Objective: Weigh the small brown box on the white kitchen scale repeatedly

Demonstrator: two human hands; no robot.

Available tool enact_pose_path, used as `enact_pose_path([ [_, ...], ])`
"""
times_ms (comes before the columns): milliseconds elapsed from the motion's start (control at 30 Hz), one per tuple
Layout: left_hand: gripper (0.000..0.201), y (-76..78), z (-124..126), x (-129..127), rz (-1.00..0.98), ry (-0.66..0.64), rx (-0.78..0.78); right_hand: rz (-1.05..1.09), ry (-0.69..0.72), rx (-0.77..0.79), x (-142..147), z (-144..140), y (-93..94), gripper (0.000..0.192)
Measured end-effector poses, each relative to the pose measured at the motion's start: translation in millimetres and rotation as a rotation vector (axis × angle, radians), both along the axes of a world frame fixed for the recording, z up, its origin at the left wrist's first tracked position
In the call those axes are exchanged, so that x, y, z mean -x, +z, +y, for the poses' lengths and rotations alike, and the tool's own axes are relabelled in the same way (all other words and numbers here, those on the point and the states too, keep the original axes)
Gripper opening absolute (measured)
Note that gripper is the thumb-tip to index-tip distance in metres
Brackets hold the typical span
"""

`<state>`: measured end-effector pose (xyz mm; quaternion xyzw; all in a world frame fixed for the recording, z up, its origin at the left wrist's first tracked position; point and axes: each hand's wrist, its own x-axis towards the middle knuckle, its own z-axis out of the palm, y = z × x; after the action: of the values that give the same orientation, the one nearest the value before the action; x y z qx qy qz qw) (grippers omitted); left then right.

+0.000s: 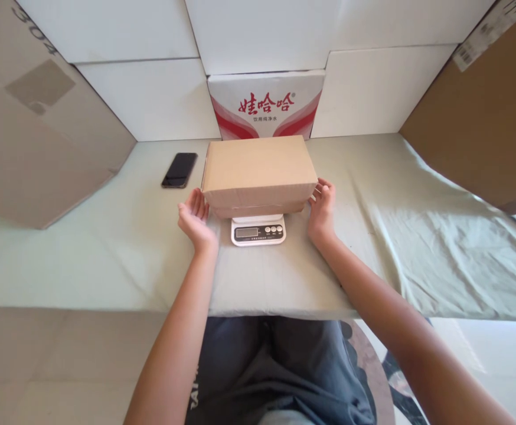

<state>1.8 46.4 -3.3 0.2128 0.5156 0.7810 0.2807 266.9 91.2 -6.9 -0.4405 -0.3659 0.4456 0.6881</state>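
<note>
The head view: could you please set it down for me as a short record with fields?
Left hand: left hand at the box's left end
Right hand: right hand at its right end
Box: brown cardboard box, over the scale; whether it rests fully there is unclear
Scale: white scale, no legible reading
Left of box: phone, screen dark
Behind box: white carton with red lettering
Surface: pale green cloth

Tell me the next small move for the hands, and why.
I'd probably steady the cardboard box over the white scale with the left hand and right hand at its ends: it extends past the scale on both sides, and the contact underneath is hidden.
</note>
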Motion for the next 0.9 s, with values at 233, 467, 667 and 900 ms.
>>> enact_pose_path([
  [233,0.066,6.6,0.4,-6.3,-0.058,0.014,0.008,0.042,0.045,0.002,-7.4,17.9,-4.0,0.040],
  [467,0.070,10.2,1.7,-7.7,-0.061,0.010,0.030,0.063,0.109,-0.016,-9.3,21.7,-3.2,0.030],
  [667,0.067,10.0,2.6,-8.9,-0.085,0.006,0.044,0.081,0.123,0.002,-10.9,22.7,-1.8,0.027],
  [900,0.057,7.8,4.7,-9.0,-0.137,-0.015,-0.016,0.056,0.152,0.015,-8.7,17.3,8.1,0.022],
])
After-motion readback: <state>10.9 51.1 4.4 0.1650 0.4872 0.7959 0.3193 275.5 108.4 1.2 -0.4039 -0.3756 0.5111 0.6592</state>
